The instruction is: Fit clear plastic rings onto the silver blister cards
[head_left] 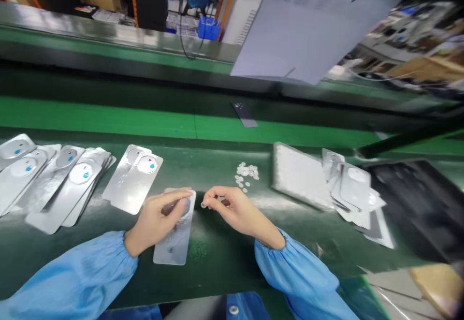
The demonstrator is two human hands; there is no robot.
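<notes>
My left hand [155, 218] rests on top of a silvery flat plate [173, 242] lying on the dark green bench, fingers curled over its upper end. My right hand [232, 211] is just right of it, fingers pinched on a tiny clear round piece [203, 205] near the plate's top edge. A small heap of the same clear round pieces [246, 174] lies behind my right hand. Both arms wear blue sleeves.
Finished silvery plates with white-and-blue round stickers lie fanned at the left [54, 180], one more beside them [133, 179]. A stack of plates and film sheets [326, 180] lies right, a black tray [416, 199] beyond. A dark phone-shaped part [244, 114] lies on the green belt.
</notes>
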